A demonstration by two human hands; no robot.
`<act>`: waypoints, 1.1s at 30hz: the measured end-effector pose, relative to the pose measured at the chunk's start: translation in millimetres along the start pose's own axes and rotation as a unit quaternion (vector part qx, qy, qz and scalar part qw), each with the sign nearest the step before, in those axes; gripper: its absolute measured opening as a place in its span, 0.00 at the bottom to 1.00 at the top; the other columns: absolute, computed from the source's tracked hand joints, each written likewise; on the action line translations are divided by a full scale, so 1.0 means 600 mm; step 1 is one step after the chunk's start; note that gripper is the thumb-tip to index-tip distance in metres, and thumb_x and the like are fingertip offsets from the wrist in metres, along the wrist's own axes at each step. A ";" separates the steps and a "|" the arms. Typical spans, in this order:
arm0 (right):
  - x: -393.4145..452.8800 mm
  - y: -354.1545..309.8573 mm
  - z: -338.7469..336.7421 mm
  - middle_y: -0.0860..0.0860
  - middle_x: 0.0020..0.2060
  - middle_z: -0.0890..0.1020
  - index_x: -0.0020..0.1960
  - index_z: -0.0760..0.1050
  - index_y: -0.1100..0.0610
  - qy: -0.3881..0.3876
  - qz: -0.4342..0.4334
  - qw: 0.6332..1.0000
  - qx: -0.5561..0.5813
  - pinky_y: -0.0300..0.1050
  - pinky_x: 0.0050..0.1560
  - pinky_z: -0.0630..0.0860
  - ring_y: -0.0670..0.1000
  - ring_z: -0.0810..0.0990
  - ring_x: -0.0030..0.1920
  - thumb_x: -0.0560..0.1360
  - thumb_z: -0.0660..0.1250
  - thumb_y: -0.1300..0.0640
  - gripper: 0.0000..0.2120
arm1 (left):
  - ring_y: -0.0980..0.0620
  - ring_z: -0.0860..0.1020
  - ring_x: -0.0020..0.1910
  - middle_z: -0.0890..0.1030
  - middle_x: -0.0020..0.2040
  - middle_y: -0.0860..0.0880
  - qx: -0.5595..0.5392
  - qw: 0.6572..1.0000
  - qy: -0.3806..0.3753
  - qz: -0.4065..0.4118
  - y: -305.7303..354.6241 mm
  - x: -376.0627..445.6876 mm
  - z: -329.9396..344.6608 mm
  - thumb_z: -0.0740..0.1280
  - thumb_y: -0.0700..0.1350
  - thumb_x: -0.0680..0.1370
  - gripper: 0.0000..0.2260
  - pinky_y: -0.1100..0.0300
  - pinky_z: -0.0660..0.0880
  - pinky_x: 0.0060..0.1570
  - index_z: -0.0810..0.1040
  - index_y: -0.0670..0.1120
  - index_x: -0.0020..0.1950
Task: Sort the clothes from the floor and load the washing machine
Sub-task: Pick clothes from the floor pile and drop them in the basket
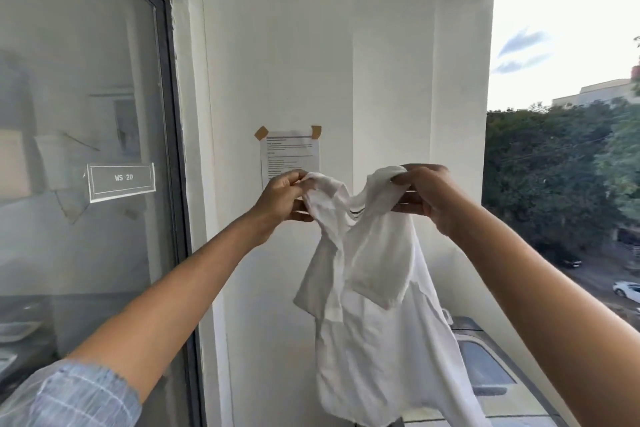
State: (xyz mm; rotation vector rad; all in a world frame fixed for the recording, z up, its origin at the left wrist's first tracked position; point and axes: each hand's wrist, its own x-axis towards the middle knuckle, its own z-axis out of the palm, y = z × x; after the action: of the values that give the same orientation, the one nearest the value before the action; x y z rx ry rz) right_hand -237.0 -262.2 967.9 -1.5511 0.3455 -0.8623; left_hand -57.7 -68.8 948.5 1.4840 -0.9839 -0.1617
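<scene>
A white shirt [377, 315] hangs in the air in front of me, held up at chest height before a white wall. My left hand [282, 199] pinches one bunched top edge of it. My right hand [427, 198] grips the other top edge, about a shirt's width to the right. The cloth droops down between and below both hands, its collar area sagging in the middle. Behind the shirt's lower right side, the top of a washing machine [485, 367] with a dark lid window shows partly.
A glass door [86, 149] with a "WS 20" label fills the left. A taped paper notice [291, 156] hangs on the wall behind my hands. To the right the balcony opens onto trees, a street and parked cars below.
</scene>
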 end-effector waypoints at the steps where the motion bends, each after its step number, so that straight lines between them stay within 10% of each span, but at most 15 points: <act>1: -0.004 -0.003 0.007 0.66 0.54 0.86 0.58 0.83 0.64 0.005 -0.009 1.000 0.026 0.52 0.45 0.87 0.63 0.88 0.45 0.76 0.66 0.70 0.13 | 0.46 0.86 0.42 0.84 0.49 0.44 -0.006 1.000 -0.013 0.008 0.015 -0.003 0.009 0.64 0.48 0.86 0.12 0.49 0.85 0.47 0.79 0.41 0.63; 7: -0.038 -0.020 0.033 0.61 0.49 0.88 0.55 0.85 0.64 -0.043 -0.070 0.991 0.105 0.55 0.59 0.84 0.63 0.88 0.53 0.75 0.71 0.68 0.10 | 0.46 0.85 0.44 0.83 0.48 0.45 0.003 0.998 -0.009 0.061 0.086 -0.031 0.068 0.64 0.52 0.85 0.12 0.44 0.84 0.46 0.78 0.43 0.56; 12: -0.061 -0.033 0.042 0.61 0.52 0.87 0.57 0.85 0.64 -0.116 -0.140 0.974 0.133 0.51 0.60 0.82 0.58 0.86 0.53 0.74 0.67 0.71 0.14 | 0.52 0.82 0.54 0.82 0.55 0.50 0.153 0.977 0.066 0.134 0.112 -0.032 0.095 0.82 0.66 0.60 0.38 0.54 0.82 0.48 0.73 0.49 0.61; 18: -0.087 -0.071 0.035 0.64 0.53 0.87 0.62 0.82 0.67 -0.221 -0.130 0.958 0.130 0.49 0.53 0.84 0.60 0.88 0.52 0.78 0.64 0.71 0.15 | 0.51 0.84 0.57 0.85 0.56 0.48 0.122 0.989 -0.015 0.077 0.127 -0.016 0.075 0.85 0.42 0.60 0.34 0.46 0.83 0.58 0.77 0.48 0.63; 22: -0.110 -0.065 0.040 0.60 0.41 0.88 0.54 0.85 0.62 -0.019 -0.259 0.964 0.054 0.55 0.44 0.86 0.59 0.89 0.42 0.75 0.75 0.64 0.07 | 0.48 0.85 0.52 0.87 0.52 0.48 0.100 0.993 0.003 0.057 0.138 -0.033 0.093 0.78 0.35 0.63 0.24 0.47 0.84 0.54 0.83 0.48 0.57; 25: -0.127 -0.027 0.038 0.52 0.48 0.87 0.62 0.81 0.55 0.137 -0.335 0.932 0.017 0.47 0.45 0.86 0.50 0.87 0.51 0.72 0.81 0.48 0.22 | 0.42 0.85 0.52 0.86 0.51 0.43 0.045 0.997 0.055 0.024 0.149 -0.041 0.095 0.75 0.37 0.65 0.18 0.45 0.84 0.54 0.83 0.44 0.54; 28: -0.151 0.045 0.050 0.42 0.70 0.77 0.77 0.65 0.42 -0.017 -0.167 0.985 -0.050 0.45 0.64 0.78 0.42 0.77 0.68 0.61 0.84 0.36 0.50 | 0.40 0.85 0.55 0.86 0.51 0.41 -0.109 0.991 0.076 -0.033 0.164 -0.046 0.091 0.74 0.35 0.67 0.15 0.43 0.82 0.59 0.82 0.41 0.52; 33: -0.184 0.172 0.061 0.59 0.46 0.87 0.56 0.82 0.65 -0.288 0.061 0.954 -0.056 0.62 0.59 0.82 0.65 0.87 0.46 0.69 0.78 0.64 0.16 | 0.42 0.86 0.53 0.87 0.50 0.45 -0.208 0.966 0.138 -0.065 0.160 -0.029 0.071 0.76 0.37 0.64 0.19 0.47 0.82 0.59 0.84 0.42 0.55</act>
State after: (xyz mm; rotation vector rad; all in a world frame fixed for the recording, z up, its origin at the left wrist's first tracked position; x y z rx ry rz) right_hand -258.9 -181.8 836.9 -1.7870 0.0641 -0.2694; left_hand -140.3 -74.9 1015.8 1.1441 -0.5832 -0.2346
